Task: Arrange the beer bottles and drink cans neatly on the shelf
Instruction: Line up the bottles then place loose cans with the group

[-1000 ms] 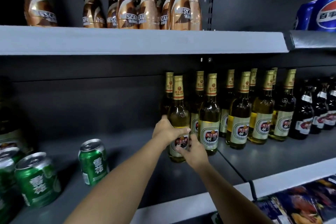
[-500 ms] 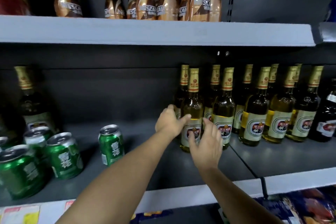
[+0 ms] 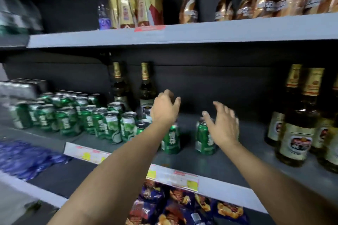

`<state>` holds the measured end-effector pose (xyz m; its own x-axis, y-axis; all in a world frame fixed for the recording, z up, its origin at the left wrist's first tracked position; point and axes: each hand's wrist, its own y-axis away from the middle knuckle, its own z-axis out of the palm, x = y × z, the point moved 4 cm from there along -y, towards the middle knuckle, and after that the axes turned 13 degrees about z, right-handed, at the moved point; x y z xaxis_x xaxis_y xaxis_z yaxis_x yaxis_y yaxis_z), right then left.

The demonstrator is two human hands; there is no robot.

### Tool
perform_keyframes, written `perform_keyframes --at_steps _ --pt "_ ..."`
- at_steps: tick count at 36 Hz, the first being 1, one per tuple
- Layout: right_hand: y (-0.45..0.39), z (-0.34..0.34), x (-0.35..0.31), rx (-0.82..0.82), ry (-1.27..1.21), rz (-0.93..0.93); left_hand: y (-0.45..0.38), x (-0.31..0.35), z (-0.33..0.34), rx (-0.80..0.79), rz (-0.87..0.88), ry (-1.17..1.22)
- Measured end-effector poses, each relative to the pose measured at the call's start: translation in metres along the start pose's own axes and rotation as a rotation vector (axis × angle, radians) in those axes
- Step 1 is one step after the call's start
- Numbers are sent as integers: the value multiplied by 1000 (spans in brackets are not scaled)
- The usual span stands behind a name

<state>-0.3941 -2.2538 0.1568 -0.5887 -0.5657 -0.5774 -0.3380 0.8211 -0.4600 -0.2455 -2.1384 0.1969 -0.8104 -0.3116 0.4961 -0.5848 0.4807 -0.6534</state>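
Note:
On the middle shelf (image 3: 228,162), two green cans stand apart from the rest: one (image 3: 171,138) under my left wrist, another (image 3: 204,138) partly behind my right hand. My left hand (image 3: 164,109) hovers above the first can with loosely spread fingers, holding nothing. My right hand (image 3: 224,124) is open beside the second can; whether it touches the can is unclear. A cluster of several green cans (image 3: 87,117) fills the shelf's left part. Two gold-capped beer bottles (image 3: 146,89) stand behind them. More beer bottles (image 3: 300,124) stand at the right.
The upper shelf (image 3: 182,33) carries brown coffee bottles (image 3: 189,3) and gold-wrapped bottles (image 3: 144,0). Snack bags (image 3: 175,204) lie below the middle shelf, blue packets (image 3: 27,159) at lower left. Bare shelf floor lies between the two cans and the right bottles.
The view has swung left, away from the bottle row. Both hands have let go of the beer bottle and moved left to the loose green cans.

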Motion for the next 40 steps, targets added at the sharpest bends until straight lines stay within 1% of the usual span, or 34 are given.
perform_keyframes --at_steps 3,8,12,15,19,22,27,31,35,40 --pt "-6 20 -46 13 -7 -35 -15 -51 -22 -1 -81 30" --pt "-25 67 -109 -132 97 -38 -49 -121 -38 -81 -209 123" --pt "-36 101 -135 -237 132 14 -77 -154 -33 -135 -243 180" --pt "-42 120 -143 -307 168 54 -92 -168 -21 -185 -256 235" --pt "-54 130 -154 -353 246 66 -110 -176 5 -188 -237 446" --pt "-63 136 -160 -411 213 83 -122 -178 24 -239 -219 532" --pt "-72 141 -174 -478 155 46 -137 -191 35 -257 -203 525" --pt "-81 150 -172 -508 87 91 -139 -188 26 -270 -137 357" --pt "-87 147 -162 -531 -54 123 -135 -170 24 -316 -50 281" --pt "-89 121 -147 -514 -104 67 -125 -126 25 -300 -9 352"
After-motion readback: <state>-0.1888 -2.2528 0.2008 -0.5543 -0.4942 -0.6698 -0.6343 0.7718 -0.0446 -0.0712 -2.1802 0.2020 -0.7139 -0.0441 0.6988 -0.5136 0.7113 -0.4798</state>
